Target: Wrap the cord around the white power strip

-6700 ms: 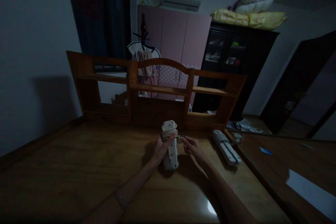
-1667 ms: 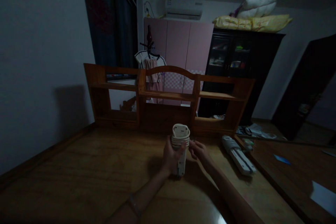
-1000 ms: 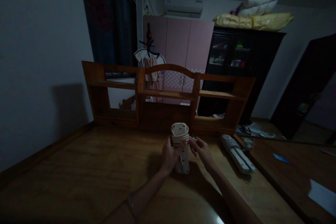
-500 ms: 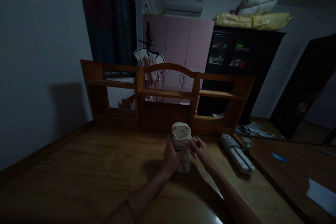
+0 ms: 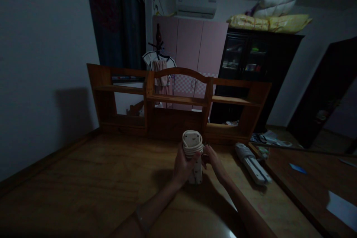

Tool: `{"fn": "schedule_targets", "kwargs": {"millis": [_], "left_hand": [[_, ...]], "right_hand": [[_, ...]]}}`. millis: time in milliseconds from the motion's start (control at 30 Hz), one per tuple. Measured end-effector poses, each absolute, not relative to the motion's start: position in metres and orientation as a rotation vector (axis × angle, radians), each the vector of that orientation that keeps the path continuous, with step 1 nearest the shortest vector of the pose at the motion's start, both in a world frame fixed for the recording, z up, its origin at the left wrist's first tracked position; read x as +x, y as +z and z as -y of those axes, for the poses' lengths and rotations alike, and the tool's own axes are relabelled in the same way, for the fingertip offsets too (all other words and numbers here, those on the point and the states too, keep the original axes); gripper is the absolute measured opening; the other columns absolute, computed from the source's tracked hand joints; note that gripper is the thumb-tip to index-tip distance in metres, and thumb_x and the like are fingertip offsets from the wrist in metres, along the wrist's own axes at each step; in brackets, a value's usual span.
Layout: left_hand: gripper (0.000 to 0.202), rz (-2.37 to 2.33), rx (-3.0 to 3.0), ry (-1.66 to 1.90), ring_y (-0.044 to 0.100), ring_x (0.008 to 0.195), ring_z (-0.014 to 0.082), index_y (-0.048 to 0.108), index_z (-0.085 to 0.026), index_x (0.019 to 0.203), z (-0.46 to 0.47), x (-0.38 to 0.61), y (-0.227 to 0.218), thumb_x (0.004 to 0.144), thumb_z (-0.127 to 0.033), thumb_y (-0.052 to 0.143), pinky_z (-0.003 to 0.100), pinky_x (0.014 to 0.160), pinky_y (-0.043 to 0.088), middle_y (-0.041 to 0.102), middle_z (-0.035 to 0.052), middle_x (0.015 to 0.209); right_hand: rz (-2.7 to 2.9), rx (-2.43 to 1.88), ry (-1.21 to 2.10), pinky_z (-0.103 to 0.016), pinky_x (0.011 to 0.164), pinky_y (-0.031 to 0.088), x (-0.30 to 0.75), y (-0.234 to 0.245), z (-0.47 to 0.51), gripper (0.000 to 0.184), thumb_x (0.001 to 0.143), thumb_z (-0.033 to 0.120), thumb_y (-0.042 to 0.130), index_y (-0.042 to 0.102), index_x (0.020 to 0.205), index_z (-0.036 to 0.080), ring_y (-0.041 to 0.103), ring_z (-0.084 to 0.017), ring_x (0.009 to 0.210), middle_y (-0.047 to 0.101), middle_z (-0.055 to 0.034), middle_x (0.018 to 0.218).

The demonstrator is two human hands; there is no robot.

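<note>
Head view: left hand (image 5: 182, 165) clamped round power strip (image 5: 198, 173), seemingly steadying wound cord (image 5: 193, 150); right hand (image 5: 213, 160) at cord's right, grip unclear.

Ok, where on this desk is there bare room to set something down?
The widest bare patch of desk lies between wall, shelf and left forearm; a smaller one, between right forearm and other strip. It's crowded mid-desk, with left hand and right hand at the held strip.
</note>
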State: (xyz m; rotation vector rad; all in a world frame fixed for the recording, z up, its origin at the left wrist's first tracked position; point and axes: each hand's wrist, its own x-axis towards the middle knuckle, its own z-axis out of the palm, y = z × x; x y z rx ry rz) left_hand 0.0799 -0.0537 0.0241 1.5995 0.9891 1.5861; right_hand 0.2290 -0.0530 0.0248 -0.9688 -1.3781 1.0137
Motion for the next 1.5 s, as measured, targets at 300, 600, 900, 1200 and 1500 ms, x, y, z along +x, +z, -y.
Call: {"fn": "schedule_targets", "kwargs": {"millis": [300,600,900,1200,1500], "left_hand": [[0.059,-0.923,1.550,1.594,0.059,0.105,0.0202,0.039,-0.021,0.127,0.053,0.080,0.023,0.079,-0.046,0.062,0.031,0.089,0.044,0.059,0.0095,0.119],[0.055,-0.935,1.508,1.578,0.060,0.103,0.0213,0.041,-0.022,0.127,0.047,0.076,0.016,0.083,-0.051,0.054,0.032,0.089,0.043,0.062,0.0085,0.116],[0.073,-0.778,1.612,1.533,0.055,0.113,0.0222,0.031,-0.020,0.137,0.042,0.078,0.014,0.077,-0.047,0.064,0.033,0.096,0.041,0.054,0.0119,0.128],[0.063,-0.904,1.641,1.535,0.059,0.104,0.0229,0.042,-0.018,0.134,0.042,0.073,0.015,0.081,-0.049,0.057,0.031,0.082,0.048,0.060,0.0107,0.121],[0.058,-0.965,1.654,1.534,0.062,0.092,0.0202,0.047,-0.019,0.129,0.038,0.073,0.011,0.081,-0.050,0.057,0.027,0.071,0.048,0.064,0.0091,0.112]], "right_hand": [[1.447,-1.033,0.981,-0.028,0.058,0.048,0.231,0.018,0.055,0.046,0.081,0.059,0.055,0.048,0.105,0.020,0.056,-0.015,0.062,0.060,-0.0010,0.080],[1.523,-1.046,0.927,-0.045,0.101,0.038,0.226,0.020,0.058,0.090,0.062,0.040,0.080,0.026,0.131,0.022,0.052,-0.027,0.116,0.053,-0.0119,0.128],[1.474,-1.033,1.046,-0.041,0.094,0.044,0.235,0.025,0.056,0.062,0.067,0.042,0.075,0.042,0.116,0.023,0.058,-0.024,0.105,0.060,-0.0071,0.116],[1.512,-1.021,1.140,-0.034,0.076,0.047,0.239,0.043,0.069,0.049,0.073,0.041,0.070,0.046,0.111,0.024,0.059,-0.020,0.087,0.060,-0.0023,0.102],[1.524,-1.038,1.105,-0.029,0.066,0.044,0.241,0.036,0.066,0.051,0.074,0.041,0.068,0.044,0.117,0.026,0.056,-0.019,0.083,0.059,-0.0017,0.100]]}}
